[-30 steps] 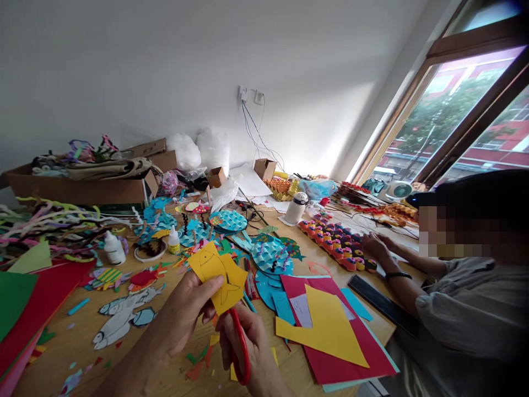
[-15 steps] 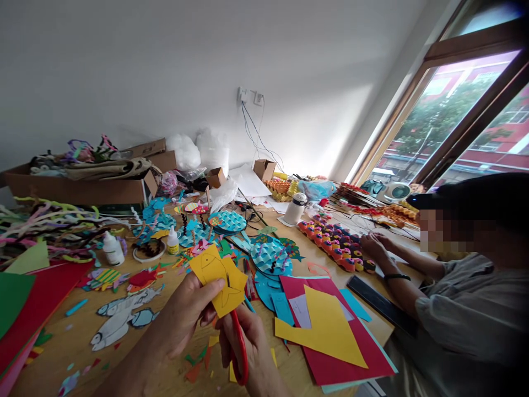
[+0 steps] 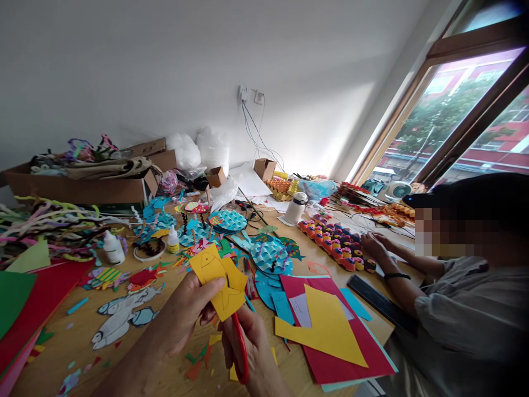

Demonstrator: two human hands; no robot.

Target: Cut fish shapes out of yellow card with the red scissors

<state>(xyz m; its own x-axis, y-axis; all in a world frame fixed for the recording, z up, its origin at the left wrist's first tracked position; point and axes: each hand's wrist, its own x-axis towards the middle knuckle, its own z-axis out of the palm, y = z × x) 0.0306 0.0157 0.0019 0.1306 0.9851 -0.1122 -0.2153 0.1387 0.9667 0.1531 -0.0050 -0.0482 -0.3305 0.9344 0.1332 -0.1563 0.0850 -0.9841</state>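
Observation:
A piece of yellow paper (image 3: 219, 278) with a fish drawn in dark lines is pinched in my left hand (image 3: 185, 309), the thumb lying on top of it. My right hand (image 3: 252, 342) grips red-handled scissors (image 3: 242, 353) just below the paper. The scissor blades are mostly hidden behind the paper's lower edge. Paper scraps (image 3: 202, 355) lie on the table under my hands. Left of my hands rest cut-out grey-white fish (image 3: 118, 322). To the right, a larger yellow sheet (image 3: 330, 325) lies on red paper (image 3: 330, 372).
Glue bottles (image 3: 113, 248), pipe cleaners (image 3: 49, 220) and a cardboard box (image 3: 82, 190) stand at the left. Blue fish crafts (image 3: 270, 256) lie ahead. At the right, a person (image 3: 467, 309) touches a painted egg tray (image 3: 334, 242), near a white bottle (image 3: 295, 209).
The yellow paper has tilted slightly, and its lower edge sits a little lower. My right hand and the scissors have shifted very slightly right. My left hand is nearly still.

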